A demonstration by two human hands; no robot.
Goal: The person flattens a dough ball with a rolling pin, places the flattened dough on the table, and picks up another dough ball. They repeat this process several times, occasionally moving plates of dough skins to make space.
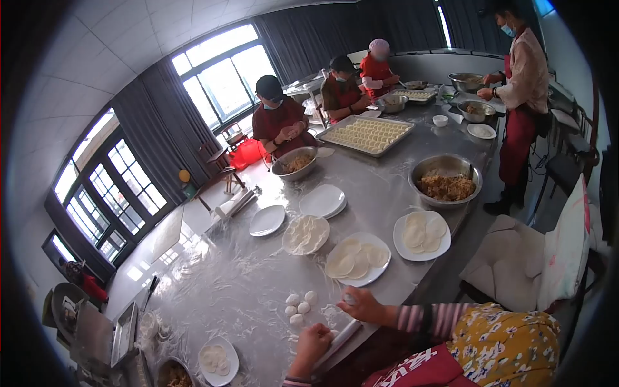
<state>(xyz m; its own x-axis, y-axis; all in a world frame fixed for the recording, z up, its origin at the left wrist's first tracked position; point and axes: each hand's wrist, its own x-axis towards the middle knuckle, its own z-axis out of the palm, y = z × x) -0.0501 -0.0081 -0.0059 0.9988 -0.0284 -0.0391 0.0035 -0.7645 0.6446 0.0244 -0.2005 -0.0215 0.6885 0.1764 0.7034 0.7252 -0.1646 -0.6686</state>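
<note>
At the near table edge my left hand (313, 346) has its fingers curled closed against the floured tabletop; what lies under them is hidden. My right hand (365, 307) is closed as well, a little farther right, with a small whitish thing (350, 299) showing at its fingers, too small to name. Just beyond the two hands lie several dough balls (297, 309) on loose flour. A white plate (385, 267) of overlapping round dough wrappers (353, 261) stands close to my right hand. Beside it is a bowl of flour (306, 235).
Another plate of wrappers (422, 233) and a steel bowl of filling (445, 182) stand right. White plates (267, 220) sit mid-table; a tray of dumplings (367, 135) lies farther off. Co-workers (281, 122) line the far side; one person (522, 97) stands right, near a cushioned chair (509, 258).
</note>
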